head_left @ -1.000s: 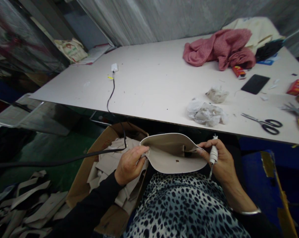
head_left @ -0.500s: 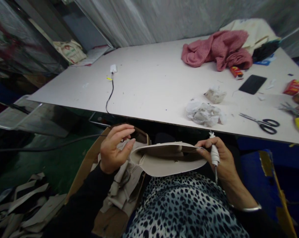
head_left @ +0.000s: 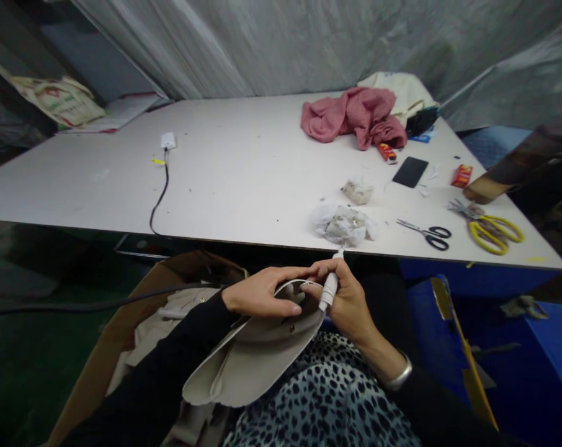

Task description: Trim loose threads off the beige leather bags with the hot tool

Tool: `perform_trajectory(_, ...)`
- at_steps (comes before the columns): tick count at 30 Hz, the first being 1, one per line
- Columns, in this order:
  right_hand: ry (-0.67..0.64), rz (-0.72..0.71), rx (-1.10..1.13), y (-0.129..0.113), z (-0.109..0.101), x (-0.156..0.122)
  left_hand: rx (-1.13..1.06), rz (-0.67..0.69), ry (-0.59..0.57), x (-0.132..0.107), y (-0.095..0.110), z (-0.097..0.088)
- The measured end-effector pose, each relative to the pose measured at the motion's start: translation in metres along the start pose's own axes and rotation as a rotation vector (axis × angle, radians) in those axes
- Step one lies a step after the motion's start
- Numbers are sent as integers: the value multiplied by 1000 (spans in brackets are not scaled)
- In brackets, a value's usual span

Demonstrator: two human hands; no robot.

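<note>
A stiff beige pouch-like piece hangs tilted over my lap, with a small metal stud inside it. My left hand is closed round its upper edge, thumb on the near side, fingers behind. In my right hand is a slim tool with a white-wrapped handle, slanting upward at the table's front edge. The fingertips of that same hand also touch the piece's upper edge, close to my left fingers. The tool's working end is too small to make out.
On the white table lie crumpled plastic, black-handled scissors, yellow-handled shears, and a pink cloth. A cardboard box of beige pieces stands left, a blue bin right. Another person's forearm rests at the table's right.
My left hand, which was open beside the piece, has moved right and taken hold of its edge. The piece has tipped down to the left. The view has shifted right.
</note>
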State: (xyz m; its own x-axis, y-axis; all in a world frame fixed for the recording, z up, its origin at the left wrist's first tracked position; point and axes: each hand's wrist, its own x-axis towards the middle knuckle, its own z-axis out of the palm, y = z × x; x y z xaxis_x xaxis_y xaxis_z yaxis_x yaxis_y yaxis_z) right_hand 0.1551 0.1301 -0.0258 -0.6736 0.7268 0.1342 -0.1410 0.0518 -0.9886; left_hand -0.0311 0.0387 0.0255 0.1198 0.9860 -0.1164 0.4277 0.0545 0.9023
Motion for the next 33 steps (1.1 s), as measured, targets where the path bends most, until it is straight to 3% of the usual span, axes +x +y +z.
perform_trajectory(8, 157, 6, -112, 17, -5, 12, -74, -160, 143, 31, -9, 5)
perform_trajectory(14, 81, -43, -115, 20, -15, 21, -262, -310, 235, 46, -17, 11)
perform_trajectory(18, 76, -60, -83, 20, -37, 28, -470, -453, 301, 58, -20, 5)
perform_trajectory(23, 343, -52, -273, 18, -79, 47, -716, -538, 434, 68, -22, -3)
perform_trajectory(27, 434, -33, -430, 22, -97, 64, -626, -533, 515, 74, -32, 11)
perform_trajectory(33, 438, -139, -586, 32, -95, 76, -442, -486, 540, 85, -44, 36)
